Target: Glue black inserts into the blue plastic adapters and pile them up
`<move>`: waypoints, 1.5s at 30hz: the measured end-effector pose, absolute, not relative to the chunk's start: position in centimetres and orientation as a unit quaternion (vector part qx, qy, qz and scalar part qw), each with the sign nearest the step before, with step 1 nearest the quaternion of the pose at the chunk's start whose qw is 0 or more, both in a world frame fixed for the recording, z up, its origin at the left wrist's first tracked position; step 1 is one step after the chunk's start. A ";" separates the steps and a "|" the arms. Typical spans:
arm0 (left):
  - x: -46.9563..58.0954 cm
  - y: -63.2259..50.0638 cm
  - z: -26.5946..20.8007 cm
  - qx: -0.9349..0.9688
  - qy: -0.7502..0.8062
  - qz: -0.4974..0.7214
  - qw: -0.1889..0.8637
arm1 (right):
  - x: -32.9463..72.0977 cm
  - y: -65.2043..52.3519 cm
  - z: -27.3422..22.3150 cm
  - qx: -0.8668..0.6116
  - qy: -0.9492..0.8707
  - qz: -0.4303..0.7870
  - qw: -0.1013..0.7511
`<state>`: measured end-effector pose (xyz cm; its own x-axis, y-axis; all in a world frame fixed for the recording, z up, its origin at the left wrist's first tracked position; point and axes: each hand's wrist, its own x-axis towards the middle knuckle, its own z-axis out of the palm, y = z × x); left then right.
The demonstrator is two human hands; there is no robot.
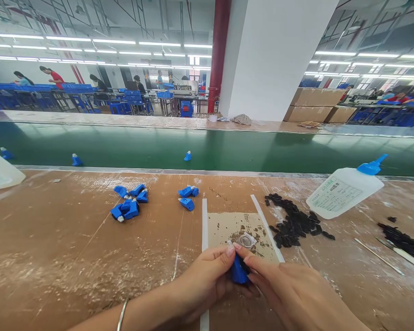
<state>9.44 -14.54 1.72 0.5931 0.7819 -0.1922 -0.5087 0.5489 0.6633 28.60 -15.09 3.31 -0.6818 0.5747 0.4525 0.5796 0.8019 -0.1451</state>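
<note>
Both of my hands meet low in the middle, closed around one small blue plastic part (239, 270). My left hand (210, 271) pinches it from the left with the thumb on top. From the other side, my right hand (279, 280) presses its thumb and fingers against the same part, hiding much of it. Just beyond the fingertips a small round dish (246, 240) rests on a stained beige sheet (224, 223). Similar blue parts lie in a larger pile (129, 202) on the left and a smaller group (187, 196) nearer the middle.
To the right are a heap of black pieces (293, 220), a tilted white bottle (345, 191) with a blue nozzle, and a thin stick (377, 256). Beyond the brown table, a green conveyor belt (141, 149) carries several blue parts. People work in the background.
</note>
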 end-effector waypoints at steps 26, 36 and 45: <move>8.7 -13.8 1.9 0.361 0.347 0.353 0.790 | 30.8 -13.2 4.7 -0.449 -0.830 0.101 0.314; 8.2 -12.7 1.8 0.369 0.359 0.400 0.758 | 31.7 -7.8 3.2 -0.509 -0.741 0.226 0.376; 7.4 -11.0 1.4 0.323 0.364 0.439 0.755 | 33.8 -5.8 0.6 -0.543 -0.588 0.303 0.517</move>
<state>7.45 -11.02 1.40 0.3494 0.8984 -0.2661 -0.4272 0.4056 0.8081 33.81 -5.78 0.59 0.1238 0.9520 0.2799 0.3249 0.2276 -0.9180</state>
